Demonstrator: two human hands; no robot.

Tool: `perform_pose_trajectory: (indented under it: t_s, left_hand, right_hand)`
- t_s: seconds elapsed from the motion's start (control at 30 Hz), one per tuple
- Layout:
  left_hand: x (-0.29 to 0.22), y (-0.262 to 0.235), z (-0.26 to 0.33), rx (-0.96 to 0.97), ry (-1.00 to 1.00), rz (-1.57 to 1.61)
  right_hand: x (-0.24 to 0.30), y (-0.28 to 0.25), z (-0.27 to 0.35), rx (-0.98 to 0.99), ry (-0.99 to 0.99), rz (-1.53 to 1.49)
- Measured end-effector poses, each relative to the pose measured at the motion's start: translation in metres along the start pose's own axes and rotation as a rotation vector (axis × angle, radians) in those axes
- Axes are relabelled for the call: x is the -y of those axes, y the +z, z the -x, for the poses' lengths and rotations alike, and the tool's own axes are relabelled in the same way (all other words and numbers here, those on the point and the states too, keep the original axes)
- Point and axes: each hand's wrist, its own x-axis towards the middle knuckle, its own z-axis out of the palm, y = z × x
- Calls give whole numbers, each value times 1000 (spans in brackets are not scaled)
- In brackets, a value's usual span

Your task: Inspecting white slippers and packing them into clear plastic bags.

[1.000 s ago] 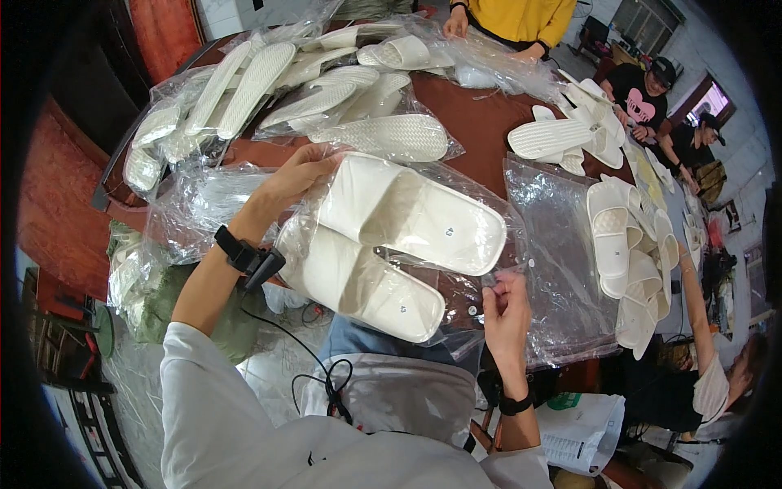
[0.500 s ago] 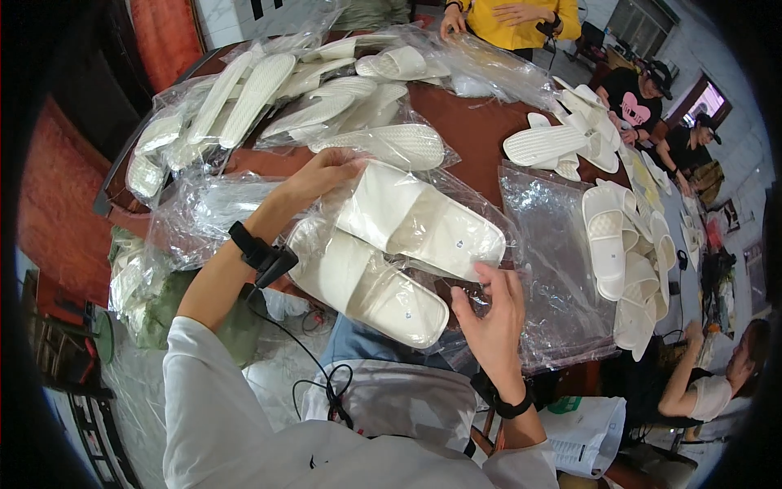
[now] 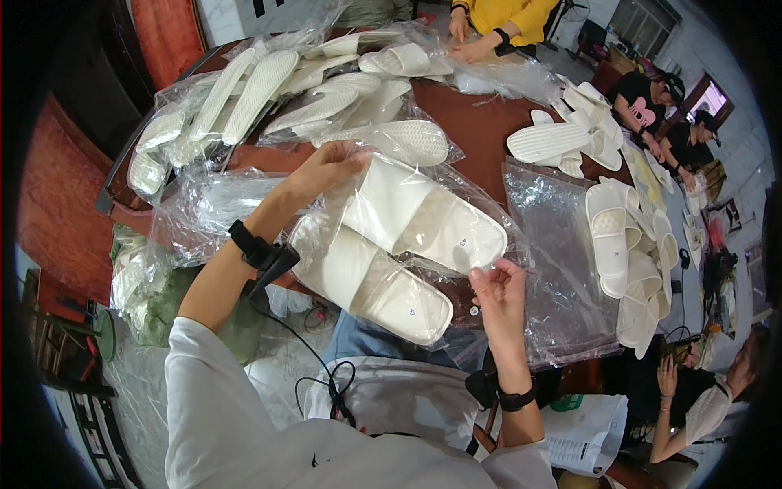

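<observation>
A pair of white slippers (image 3: pixel 444 228) lies inside a clear plastic bag in front of me, the two side by side with their heels toward the lower right. My left hand (image 3: pixel 334 165) grips the bag's upper left edge, fingers closed on the film beside the upper slipper. At the bag's right end, my right hand (image 3: pixel 501 289) pinches the plastic near the upper slipper's heel. The lower slipper (image 3: pixel 399 301) hangs near the table's front edge, close to my lap.
Bagged white slippers (image 3: pixel 261 94) are heaped across the table's far left. Flat clear bags (image 3: pixel 558 269) lie to my right, beside stacked loose slippers (image 3: pixel 607 240). More slippers (image 3: pixel 550 143) lie beyond. A person in yellow (image 3: pixel 509 20) stands across the table; other people sit at right.
My right thumb and fingers have closed on the bag's edge, where they were spread before. The bagged slippers have shifted slightly right. The person in yellow has moved their hands together.
</observation>
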Motion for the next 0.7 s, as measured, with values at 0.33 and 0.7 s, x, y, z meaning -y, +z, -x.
perform_pose_trajectory:
  t_s: [0.33,0.7]
  left_hand:
    - [13,4,-15,-43,86,-73]
    - [12,8,-2,-439,176,-512]
  right_hand:
    - [22,-17,-8,83,157,-492]
    - [-2,-25,-24,577,362,-678]
